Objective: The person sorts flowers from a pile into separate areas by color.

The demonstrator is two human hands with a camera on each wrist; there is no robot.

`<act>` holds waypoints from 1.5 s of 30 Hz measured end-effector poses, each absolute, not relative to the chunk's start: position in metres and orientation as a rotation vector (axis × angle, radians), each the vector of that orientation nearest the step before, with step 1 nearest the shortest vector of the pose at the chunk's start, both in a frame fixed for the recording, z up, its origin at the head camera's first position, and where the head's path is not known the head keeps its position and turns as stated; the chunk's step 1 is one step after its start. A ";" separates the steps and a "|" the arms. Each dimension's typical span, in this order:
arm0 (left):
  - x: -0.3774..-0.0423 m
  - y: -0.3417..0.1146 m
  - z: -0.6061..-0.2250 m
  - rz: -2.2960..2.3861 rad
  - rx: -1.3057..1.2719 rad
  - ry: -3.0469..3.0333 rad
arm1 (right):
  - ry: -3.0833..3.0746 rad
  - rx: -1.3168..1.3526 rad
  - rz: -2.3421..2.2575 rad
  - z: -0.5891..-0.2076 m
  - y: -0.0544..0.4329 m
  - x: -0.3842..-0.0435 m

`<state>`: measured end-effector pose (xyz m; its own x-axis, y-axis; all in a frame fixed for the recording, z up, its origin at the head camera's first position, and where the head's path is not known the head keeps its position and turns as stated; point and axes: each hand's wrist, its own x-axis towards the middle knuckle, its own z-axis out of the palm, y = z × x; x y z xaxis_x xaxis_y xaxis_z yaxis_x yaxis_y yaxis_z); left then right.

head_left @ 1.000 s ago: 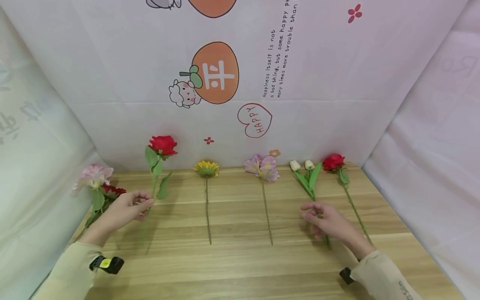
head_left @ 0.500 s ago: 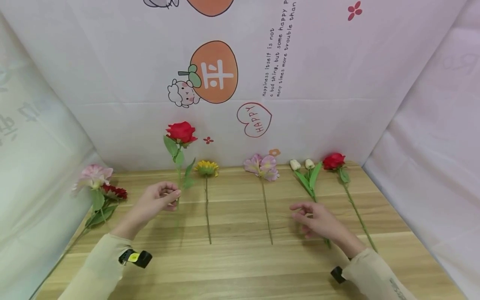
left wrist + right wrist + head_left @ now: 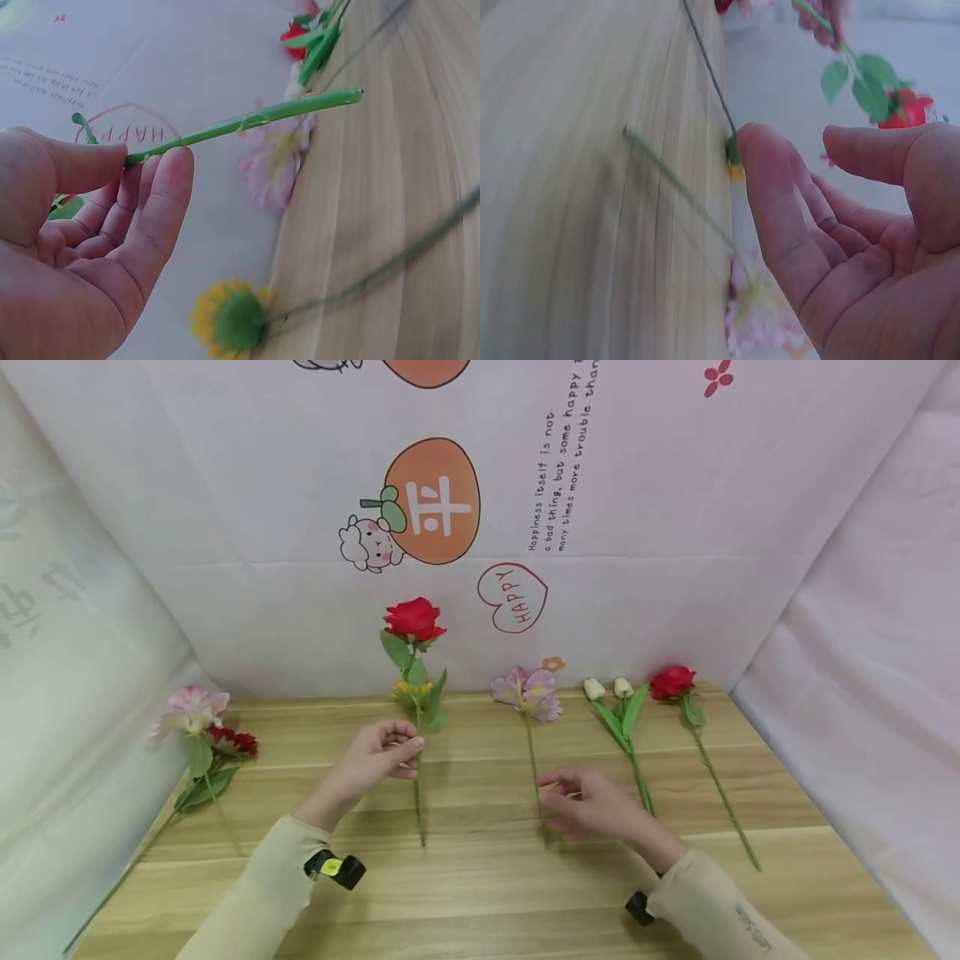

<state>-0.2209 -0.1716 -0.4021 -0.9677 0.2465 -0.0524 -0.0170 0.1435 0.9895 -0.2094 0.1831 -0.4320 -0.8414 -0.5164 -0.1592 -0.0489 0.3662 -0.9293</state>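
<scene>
A red rose (image 3: 414, 619) stands upright above the table, its stem pinched between the thumb and fingers of my left hand (image 3: 375, 762). In the left wrist view the lower part of the green stem (image 3: 270, 115) sticks out past the fingertips. Behind the rose lies a yellow sunflower (image 3: 234, 321), partly covered by it in the head view. My right hand (image 3: 592, 803) hovers beside the stem of a pale purple flower (image 3: 538, 695). Its fingers are loosely bent, and the right wrist view has a gap between thumb and fingers with nothing held.
White tulips (image 3: 628, 714) and a second red rose (image 3: 672, 682) lie on the right of the wooden table (image 3: 480, 902). At the left edge lie a pink flower (image 3: 191, 710) and a dark red flower (image 3: 234, 742). White cloth (image 3: 637, 527) walls the back and sides.
My left hand has carried the rose rightward, from near the pink flower to in front of the sunflower. My right hand has moved left, from the tulips to the purple flower's stem.
</scene>
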 end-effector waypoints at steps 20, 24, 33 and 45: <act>-0.229 -0.091 -0.402 2.007 0.358 2.081 | 2.069 -0.596 -1.578 -0.422 0.121 -0.205; -0.229 -0.088 -0.402 2.022 0.375 2.077 | 2.069 -0.592 -1.603 -0.423 0.121 -0.205; -0.229 -0.087 -0.403 2.060 0.330 2.083 | 2.044 -0.620 -1.590 -0.428 0.123 -0.202; -0.230 -0.079 -0.404 2.059 0.353 2.109 | 2.098 -0.601 -1.626 -0.429 0.122 -0.202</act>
